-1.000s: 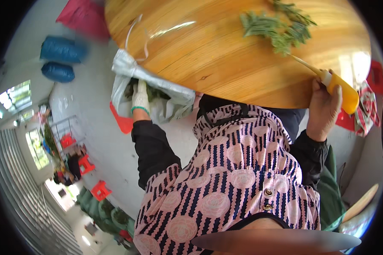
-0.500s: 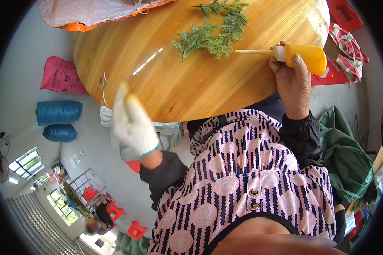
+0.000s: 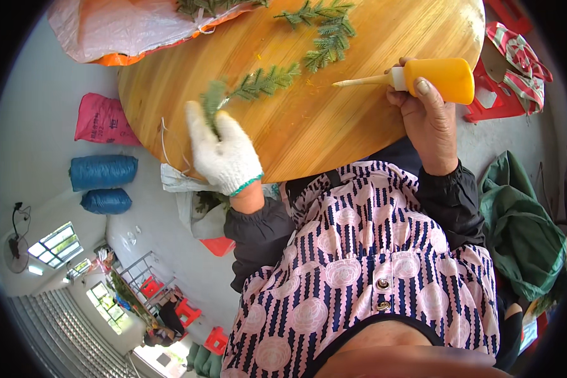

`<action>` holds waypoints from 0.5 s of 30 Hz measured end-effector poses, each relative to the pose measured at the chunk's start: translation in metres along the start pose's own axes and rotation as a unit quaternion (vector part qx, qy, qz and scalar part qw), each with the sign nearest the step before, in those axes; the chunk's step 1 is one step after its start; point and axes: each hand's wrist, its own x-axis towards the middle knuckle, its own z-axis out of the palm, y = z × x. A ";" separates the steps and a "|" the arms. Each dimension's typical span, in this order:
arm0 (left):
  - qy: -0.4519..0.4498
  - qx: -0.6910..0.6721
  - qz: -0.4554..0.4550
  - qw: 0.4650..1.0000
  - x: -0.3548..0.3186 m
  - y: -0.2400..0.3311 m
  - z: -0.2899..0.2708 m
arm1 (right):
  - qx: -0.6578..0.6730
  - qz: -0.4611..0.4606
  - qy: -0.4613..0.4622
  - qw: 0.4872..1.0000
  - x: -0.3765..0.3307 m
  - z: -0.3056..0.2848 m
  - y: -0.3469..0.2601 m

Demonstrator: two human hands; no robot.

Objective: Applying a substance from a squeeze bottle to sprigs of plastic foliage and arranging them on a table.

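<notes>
A white knitted glove covers my left hand (image 3: 225,151), which is over the near left part of the round wooden table. Its fingers and thumb close on a green fir sprig (image 3: 213,104), slightly blurred. Against that sprig's tip, a second fir sprig (image 3: 264,82) reaches to the right; I cannot tell if the two are joined. My bare right hand (image 3: 431,120) grips a yellow squeeze bottle (image 3: 444,80), tipped on its side. Its long pale nozzle points left, above the wood. More fir greenery (image 3: 331,44) lies farther back on the table.
A clear-and-orange plastic bag (image 3: 126,31) with greenery covers the table's (image 3: 321,138) far left edge. Pink (image 3: 104,120) and blue sacks (image 3: 104,172) sit on the floor at left. On the right are a red stool (image 3: 494,101) and a green cloth (image 3: 523,227).
My left hand now grips a fir sprig, where before it was blurred and without one. Part of the greenery has come left, away from the rest. The squeeze bottle stays in my right hand.
</notes>
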 end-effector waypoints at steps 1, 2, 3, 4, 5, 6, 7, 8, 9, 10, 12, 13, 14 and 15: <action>-0.047 -0.050 -0.058 0.996 -0.005 0.006 -0.004 | 0.037 0.000 -0.006 0.999 0.001 0.006 -0.003; -0.121 0.033 -0.112 0.986 -0.014 0.017 -0.017 | 0.042 0.010 -0.015 0.999 0.002 0.009 -0.003; -0.127 0.017 -0.121 0.984 -0.022 0.038 -0.027 | 0.046 0.005 -0.021 0.999 0.002 0.008 -0.003; -0.144 -0.006 -0.124 0.982 -0.028 0.046 -0.026 | 0.046 -0.007 -0.016 0.999 0.002 0.002 -0.001; -0.148 -0.010 -0.126 0.981 -0.030 0.041 -0.025 | 0.041 -0.008 -0.013 0.999 0.001 -0.001 0.001; -0.102 -0.004 -0.099 0.990 -0.028 0.038 -0.031 | 0.040 -0.014 0.000 0.999 0.001 -0.001 0.001; -0.057 0.002 -0.072 0.996 -0.025 0.035 -0.036 | 0.038 -0.022 0.014 0.999 0.002 0.000 0.001; -0.055 0.003 -0.075 0.996 -0.020 0.032 -0.038 | 0.037 -0.020 0.011 0.999 0.003 -0.003 0.000; -0.036 0.005 -0.021 0.999 -0.011 0.028 -0.042 | 0.031 -0.018 0.006 0.999 0.004 -0.004 0.000; -0.011 0.016 0.030 0.999 -0.001 0.031 -0.055 | 0.030 -0.010 -0.006 0.999 0.006 0.001 -0.005; -0.060 0.022 0.082 0.995 0.012 -0.003 -0.037 | 0.014 -0.018 0.013 1.000 0.003 -0.009 -0.002; -0.101 0.045 0.135 0.985 0.019 -0.010 -0.031 | 0.013 -0.017 0.025 0.999 0.005 -0.008 -0.004; -0.159 -0.055 0.059 0.984 0.020 -0.009 -0.024 | 0.009 -0.017 0.021 1.000 0.005 -0.006 -0.006; -0.187 -0.002 0.087 0.978 0.025 -0.015 -0.021 | -0.002 -0.014 0.025 1.000 0.003 -0.003 -0.009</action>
